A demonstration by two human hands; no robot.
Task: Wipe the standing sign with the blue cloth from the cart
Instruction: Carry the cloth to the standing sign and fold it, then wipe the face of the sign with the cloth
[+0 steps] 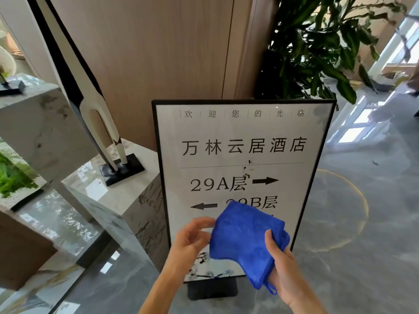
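— Where is the blue cloth (pixel 244 243) right now?

— In front of the lower part of the standing sign (pixel 243 155), held up between both hands. It is folded, and it covers part of the "29B" line on the sign's white face. A small loop hangs from its bottom corner.

— Who has hold of it?

— The right hand (pixel 283 268) has its grip closed on the cloth's right side, thumb on top and fingers underneath. The left hand (pixel 192 239) is at the cloth's left edge with its fingers curled but spread apart; I cannot tell whether they touch the fabric.

— And the sign itself?

— Upright in a black frame on a dark base (pixel 212 290) on the grey floor (pixel 362 223). There are dark specks near its middle, around the thin line above "29A".

— What is around it?

— A marble block (pixel 127 200) with a tall black-and-white sculpture (pixel 95 105) just to its left, and a leafy plant (pixel 317 53) behind it.
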